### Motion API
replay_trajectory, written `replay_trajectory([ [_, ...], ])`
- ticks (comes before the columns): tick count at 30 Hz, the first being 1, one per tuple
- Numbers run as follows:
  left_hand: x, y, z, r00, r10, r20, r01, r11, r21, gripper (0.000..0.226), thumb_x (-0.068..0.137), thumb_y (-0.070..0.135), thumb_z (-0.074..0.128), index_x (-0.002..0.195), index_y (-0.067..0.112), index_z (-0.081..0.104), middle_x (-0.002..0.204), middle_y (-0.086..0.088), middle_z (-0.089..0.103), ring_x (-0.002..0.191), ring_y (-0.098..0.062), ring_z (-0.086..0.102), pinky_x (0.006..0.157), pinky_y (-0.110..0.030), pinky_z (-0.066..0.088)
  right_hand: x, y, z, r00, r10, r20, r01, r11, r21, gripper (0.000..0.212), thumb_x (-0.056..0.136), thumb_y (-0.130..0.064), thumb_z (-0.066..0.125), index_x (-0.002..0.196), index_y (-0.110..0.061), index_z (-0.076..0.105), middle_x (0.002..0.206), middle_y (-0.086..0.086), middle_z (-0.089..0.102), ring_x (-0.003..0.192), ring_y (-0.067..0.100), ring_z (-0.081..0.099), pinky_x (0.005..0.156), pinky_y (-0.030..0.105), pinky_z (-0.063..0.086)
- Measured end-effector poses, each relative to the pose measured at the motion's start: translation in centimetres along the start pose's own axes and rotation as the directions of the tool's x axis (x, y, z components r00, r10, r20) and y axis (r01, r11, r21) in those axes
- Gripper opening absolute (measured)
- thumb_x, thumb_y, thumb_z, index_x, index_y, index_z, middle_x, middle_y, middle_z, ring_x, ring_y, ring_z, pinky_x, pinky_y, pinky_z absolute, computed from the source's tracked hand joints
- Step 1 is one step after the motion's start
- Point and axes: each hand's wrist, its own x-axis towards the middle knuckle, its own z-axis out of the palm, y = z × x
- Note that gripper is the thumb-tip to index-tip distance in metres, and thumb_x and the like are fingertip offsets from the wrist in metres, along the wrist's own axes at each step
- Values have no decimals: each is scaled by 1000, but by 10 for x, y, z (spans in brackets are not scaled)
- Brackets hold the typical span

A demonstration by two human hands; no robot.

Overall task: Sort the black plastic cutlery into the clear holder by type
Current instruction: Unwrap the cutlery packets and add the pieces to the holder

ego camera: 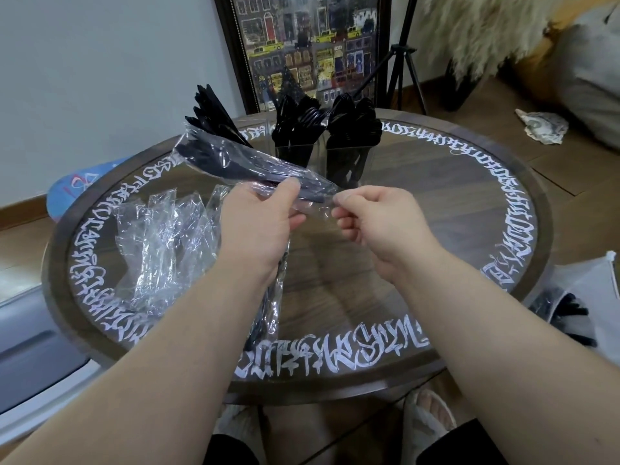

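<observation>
A clear plastic packet [235,159] with black cutlery inside is held above the round table. My left hand [258,226] grips its near end, and my right hand [372,219] pinches the loose wrapper edge beside it. Behind the packet stands the clear holder [335,162], its compartments filled with black knives [209,112], forks [298,122] and spoons [355,122]. Another wrapped packet [268,317] lies on the table under my left forearm, partly hidden.
Empty crumpled wrappers [161,243] lie on the table's left side. The round glass-topped table [469,209] has white lettering around its rim. A bag with more black cutlery [567,307] sits off the right edge. A framed picture [302,45] and tripod [402,62] stand behind.
</observation>
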Motion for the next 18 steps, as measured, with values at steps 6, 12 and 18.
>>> replay_trajectory([
  [6,-4,1,-1,996,-3,94,5,1000,-18,16,89,13,64,74,15,66,71,3,72,71,-11,69,64,-26,54,-2,-7,0,992,107,69,-122,954,273,15,94,-9,55,81,-13,60,67,3,61,56,8,53,52,18,44],
  [12,-7,0,3,987,-84,140,91,995,-49,10,86,9,67,76,12,64,72,-1,70,63,-9,67,52,-19,50,-1,-6,-2,990,137,14,-135,941,309,14,92,-10,58,78,-12,61,67,1,61,56,9,55,50,18,43],
  [18,-4,-1,1,956,-193,222,204,979,-27,6,84,14,70,86,11,65,79,-2,72,71,-13,68,57,-20,52,1,-7,-5,977,190,99,-211,929,305,12,92,-12,59,81,-15,58,67,0,59,52,7,50,49,18,38],
])
